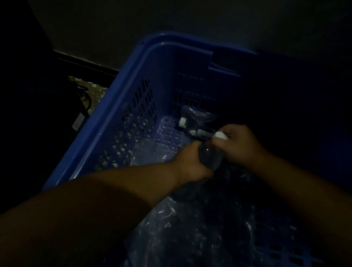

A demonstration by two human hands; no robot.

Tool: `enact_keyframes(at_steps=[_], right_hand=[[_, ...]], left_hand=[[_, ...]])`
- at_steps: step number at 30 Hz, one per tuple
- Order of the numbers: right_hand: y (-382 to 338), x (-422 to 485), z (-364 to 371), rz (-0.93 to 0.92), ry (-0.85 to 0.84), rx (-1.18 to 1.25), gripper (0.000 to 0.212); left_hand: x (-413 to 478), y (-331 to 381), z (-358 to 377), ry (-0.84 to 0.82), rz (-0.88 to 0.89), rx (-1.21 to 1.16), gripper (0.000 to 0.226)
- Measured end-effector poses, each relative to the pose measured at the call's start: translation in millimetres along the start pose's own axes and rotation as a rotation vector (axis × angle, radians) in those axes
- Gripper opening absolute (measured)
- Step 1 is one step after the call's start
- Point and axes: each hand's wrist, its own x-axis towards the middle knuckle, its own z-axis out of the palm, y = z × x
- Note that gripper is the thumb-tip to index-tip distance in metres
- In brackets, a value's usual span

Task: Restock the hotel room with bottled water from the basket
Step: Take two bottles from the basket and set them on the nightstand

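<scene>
Left hand (pixel 189 162) wraps the bottle (pixel 210 158) body, right hand (pixel 240 144) pinches at its cap (pixel 221 135). We're steadying it w/ both, prob to clear the basket (pixel 114 111).

a dark wall (pixel 187 10) meets a speckled floor (pixel 99 91) at a black skirting strip (pixel 87 65), with dark cords (pixel 85 99) lying on that floor.

No legible text anywhere.

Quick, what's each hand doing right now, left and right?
Left hand: grips the water bottle by its body.
Right hand: holds the same bottle's white cap.
</scene>
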Motion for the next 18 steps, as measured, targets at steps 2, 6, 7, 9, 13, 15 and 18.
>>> enact_keyframes(at_steps=[2, 6, 7, 9, 13, 15, 18], right_hand=[[4.7, 5.7, 11.7, 0.094, 0.001, 0.141, 0.021], [30.3, 20.6, 14.9, 0.167, 0.069, 0.091, 0.021], [38.6, 25.2, 14.4, 0.156, 0.060, -0.040, 0.023], [52.9, 35.9, 14.9, 0.139, 0.022, -0.249, 0.041], [68.1, 66.3, 26.3, 0.107, -0.040, -0.386, 0.051], [72.5, 80.9, 34.5, 0.096, -0.079, -0.442, 0.056], [75.4, 100.2, 41.8, 0.142, -0.059, -0.511, 0.063]], left_hand=[[0.1, -7.8, -1.4, 0.034, -0.060, -0.025, 0.021], [-0.6, -35.7, -3.8, 0.214, -0.239, -0.095, 0.052], [1.4, -42.7, -5.9, 0.254, -0.283, -0.111, 0.055], [7.0, -52.5, -10.1, 0.324, -0.321, -0.161, 0.051], [18.9, -62.1, -8.3, 0.327, -0.332, -0.162, 0.052], [22.9, -67.1, -3.8, 0.333, -0.322, -0.180, 0.049], [26.9, -73.8, -4.4, 0.349, -0.323, -0.218, 0.051]])
